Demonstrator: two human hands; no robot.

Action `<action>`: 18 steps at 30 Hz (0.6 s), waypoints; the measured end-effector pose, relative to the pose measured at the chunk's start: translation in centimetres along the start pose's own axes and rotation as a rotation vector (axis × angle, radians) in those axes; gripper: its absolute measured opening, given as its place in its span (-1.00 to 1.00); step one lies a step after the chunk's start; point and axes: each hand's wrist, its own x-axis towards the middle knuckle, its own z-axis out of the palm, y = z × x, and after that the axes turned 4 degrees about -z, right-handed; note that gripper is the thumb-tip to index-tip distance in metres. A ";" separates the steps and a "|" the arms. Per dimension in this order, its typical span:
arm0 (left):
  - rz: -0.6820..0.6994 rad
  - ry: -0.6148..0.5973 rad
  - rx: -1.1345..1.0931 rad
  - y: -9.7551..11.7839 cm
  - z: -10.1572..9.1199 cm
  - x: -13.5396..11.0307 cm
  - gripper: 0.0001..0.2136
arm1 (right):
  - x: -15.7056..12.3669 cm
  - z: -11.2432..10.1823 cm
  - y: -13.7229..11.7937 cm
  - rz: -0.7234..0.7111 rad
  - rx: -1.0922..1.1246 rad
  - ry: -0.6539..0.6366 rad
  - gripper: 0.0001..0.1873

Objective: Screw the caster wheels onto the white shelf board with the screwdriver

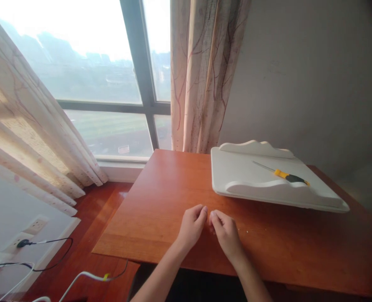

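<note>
My left hand (193, 223) is closed above the front part of the wooden table (160, 201), thumb pressed against curled fingers. Close beside it, a small gap apart, my right hand (225, 235) is curled in a pinch too. Whatever either hand may hold is too small or hidden to make out. A few tiny white bits (247, 231) lie on the wood just right of my right hand. Beyond them rests a white board with wavy raised sides (230, 167). On it lies a screwdriver (291, 177) with a yellow and black handle, its shaft pointing back left.
Behind the table hang patterned curtains (201, 75) beside a window (104, 79). At the lower left, a black plug (24, 243) sits in a wall socket. A white cable (79, 277) runs over the red wooden floor (100, 209) near the table's left edge.
</note>
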 end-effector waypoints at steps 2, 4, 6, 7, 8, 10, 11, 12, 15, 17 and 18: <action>-0.001 0.005 -0.010 -0.4 0.1 -0.3 -0.59 | -0.2 0.6 0.9 -0.004 -0.042 -0.021 -0.55; 0.003 0.008 -0.009 -0.4 0.2 -0.4 -0.59 | -0.5 0.9 1.4 -0.035 -0.101 -0.014 -0.56; 0.007 0.010 -0.006 -0.3 0.1 -0.5 -0.60 | -0.7 0.9 1.6 -0.069 -0.148 -0.003 -0.57; 0.009 0.008 -0.005 -0.2 0.1 -0.5 -0.60 | -0.7 0.9 1.5 -0.081 -0.162 0.001 -0.57; 0.011 0.007 -0.004 -0.1 0.1 -0.6 -0.60 | -0.8 0.9 1.5 -0.089 -0.170 0.002 -0.58; 0.015 0.004 -0.003 0.0 0.0 -0.6 -0.61 | -0.7 0.8 1.3 -0.097 -0.176 0.005 -0.58; 0.017 0.001 -0.002 0.0 0.0 -0.6 -0.61 | -0.7 0.8 1.3 -0.100 -0.176 0.006 -0.58; 0.019 -0.001 -0.002 0.0 0.0 -0.6 -0.61 | -0.7 0.8 1.2 -0.103 -0.177 0.007 -0.58; 0.024 -0.006 0.000 0.0 0.0 -0.6 -0.61 | -0.6 0.7 1.0 -0.112 -0.180 0.006 -0.58; 0.027 -0.010 0.001 0.0 -0.1 -0.5 -0.61 | -0.6 0.7 0.9 -0.116 -0.181 0.004 -0.58; 0.028 -0.011 0.002 -0.1 -0.1 -0.5 -0.61 | -0.6 0.6 0.8 -0.118 -0.181 0.004 -0.58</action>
